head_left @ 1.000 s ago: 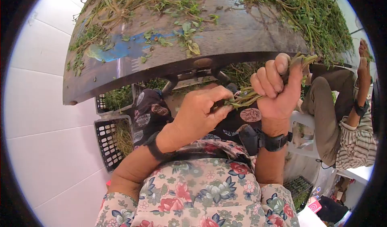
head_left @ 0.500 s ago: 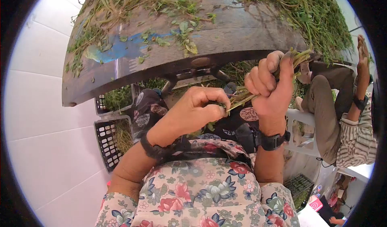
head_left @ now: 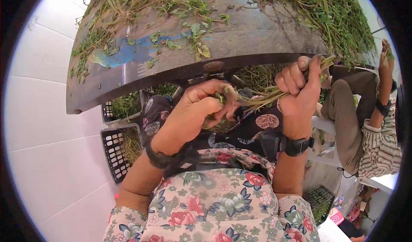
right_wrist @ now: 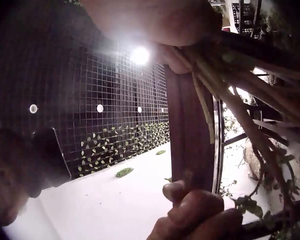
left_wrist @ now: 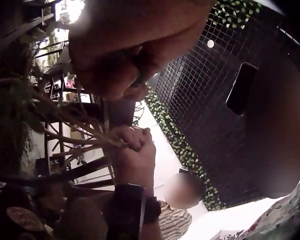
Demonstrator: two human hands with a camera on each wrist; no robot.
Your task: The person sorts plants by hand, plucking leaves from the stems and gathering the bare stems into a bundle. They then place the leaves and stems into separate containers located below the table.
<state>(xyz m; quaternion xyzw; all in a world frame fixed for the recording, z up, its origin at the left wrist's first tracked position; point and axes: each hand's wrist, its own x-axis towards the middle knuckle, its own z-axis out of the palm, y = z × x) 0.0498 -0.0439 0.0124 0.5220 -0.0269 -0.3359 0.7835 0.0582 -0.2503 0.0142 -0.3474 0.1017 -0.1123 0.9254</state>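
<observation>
stems [head_left: 264,99] clenched in right hand [head_left: 300,94]; left hand [head_left: 205,109] seemingly pinches leaves [head_left: 221,97]; table [head_left: 257,36] just beyond.

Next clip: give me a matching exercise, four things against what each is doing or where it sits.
1. right hand
2. left hand
3. wooden table
4. black crate

a. strewn with green sprigs
b. grips the stem bundle
c. sits low at the left, below the table edge
d. pinches leaves at the bundle's end

Pairs: 1-b; 2-d; 3-a; 4-c
</observation>
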